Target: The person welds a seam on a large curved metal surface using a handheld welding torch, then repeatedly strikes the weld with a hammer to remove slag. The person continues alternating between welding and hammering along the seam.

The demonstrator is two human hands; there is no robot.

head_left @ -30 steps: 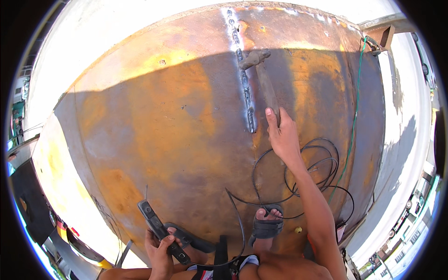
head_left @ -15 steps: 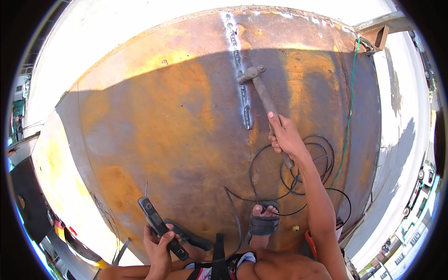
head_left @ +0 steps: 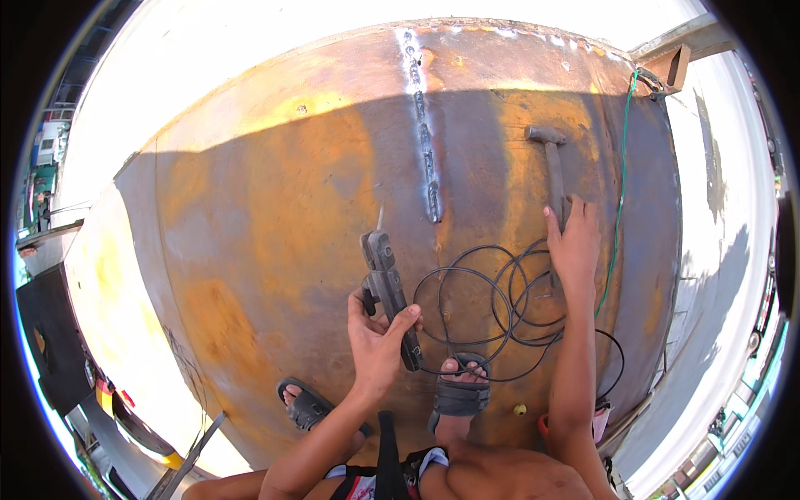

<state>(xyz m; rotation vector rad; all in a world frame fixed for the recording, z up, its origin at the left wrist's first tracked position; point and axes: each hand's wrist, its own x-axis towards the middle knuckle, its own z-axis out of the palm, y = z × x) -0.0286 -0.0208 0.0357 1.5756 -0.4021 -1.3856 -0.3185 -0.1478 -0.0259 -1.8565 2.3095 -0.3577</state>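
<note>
My left hand (head_left: 377, 342) is closed around a black welding electrode holder (head_left: 388, 287), lifted over the steel surface in front of my feet. A thin short electrode (head_left: 382, 218) sticks up from its jaw end. At the right, my right hand (head_left: 575, 250) rests over the handle of a hammer (head_left: 556, 162), its fingers stretched out and apart, the thumb on one side of the handle. The hammer appears to lie on the plate, head pointing away from me. Between the hands and farther off runs a rough weld bead (head_left: 427, 150) with whitish edges.
A black cable (head_left: 467, 342) lies in loops between my hands and near my sandaled foot (head_left: 462, 396). The rust-stained steel plate (head_left: 275, 242) curves away on all sides. A green line (head_left: 621, 200) runs down the right side, below a metal bracket (head_left: 667, 71).
My left hand has brought the electrode holder up and to the right. My right hand has moved the hammer right, away from the weld bead, and its fingers have loosened.
</note>
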